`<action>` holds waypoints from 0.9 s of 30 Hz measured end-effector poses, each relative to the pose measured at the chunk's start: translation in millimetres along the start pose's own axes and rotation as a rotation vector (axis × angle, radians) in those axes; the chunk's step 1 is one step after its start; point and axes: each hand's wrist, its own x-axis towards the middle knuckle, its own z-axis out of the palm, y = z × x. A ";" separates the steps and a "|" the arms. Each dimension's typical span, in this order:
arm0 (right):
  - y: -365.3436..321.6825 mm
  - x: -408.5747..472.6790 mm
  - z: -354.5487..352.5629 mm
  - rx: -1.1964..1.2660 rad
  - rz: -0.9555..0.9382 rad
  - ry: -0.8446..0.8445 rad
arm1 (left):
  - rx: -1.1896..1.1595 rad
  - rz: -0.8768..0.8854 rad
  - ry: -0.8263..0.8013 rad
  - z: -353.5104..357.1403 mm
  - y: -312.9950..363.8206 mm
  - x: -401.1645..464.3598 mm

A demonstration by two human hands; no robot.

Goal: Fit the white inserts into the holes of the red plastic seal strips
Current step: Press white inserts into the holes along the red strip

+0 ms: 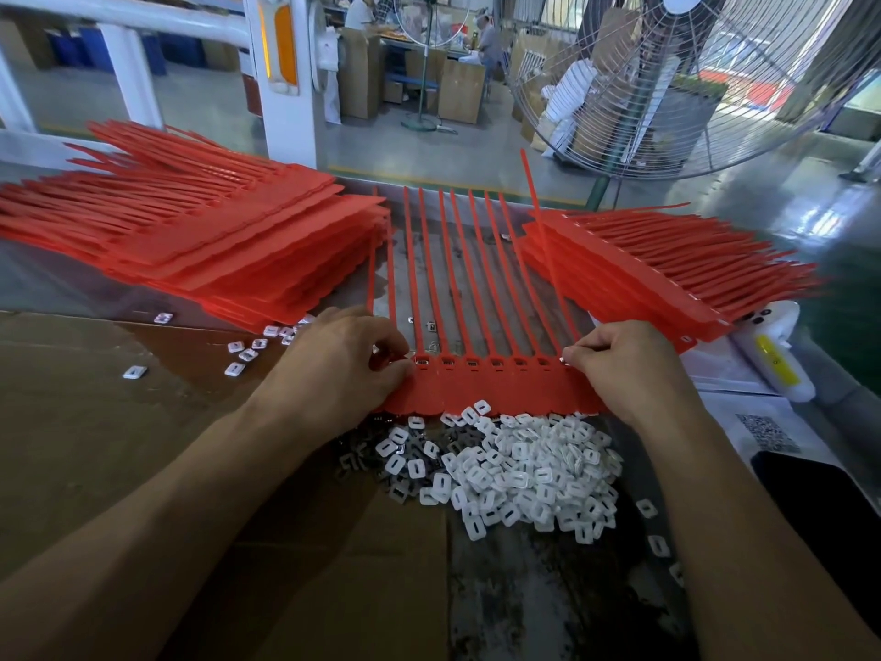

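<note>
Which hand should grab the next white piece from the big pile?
Probably the right hand: the pile of white inserts lies mostly just below it, while the left hand sits at the red strip's far end.

- Two hands (343, 360) (619, 362).
- Two stacks of red seal strips (214, 240) (667, 274).
- One joined sheet of strips (491, 388).
- One heap of white inserts (524, 474), uncountable.
- Two fans (667, 78) (426, 21).

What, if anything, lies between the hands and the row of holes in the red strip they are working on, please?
Nothing visible does. The left hand and right hand already rest on the ends of the red seal strip, fingers curled at its row of holes. The pile of white inserts lies uncovered just beneath.
</note>
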 end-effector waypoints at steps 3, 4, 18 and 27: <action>0.4 0.0 2.5 0.004 0.022 0.031 | 0.000 -0.001 -0.001 0.2 -0.9 0.1; 0.6 0.2 3.1 0.009 0.033 0.037 | 0.000 -0.001 -0.004 0.1 -1.2 0.2; -0.2 -1.2 1.0 0.111 0.072 0.035 | -0.022 -0.009 0.005 1.9 -1.9 0.6; -9.1 -6.2 -6.1 0.097 -0.066 0.108 | -0.024 -0.012 0.004 2.1 -2.4 1.1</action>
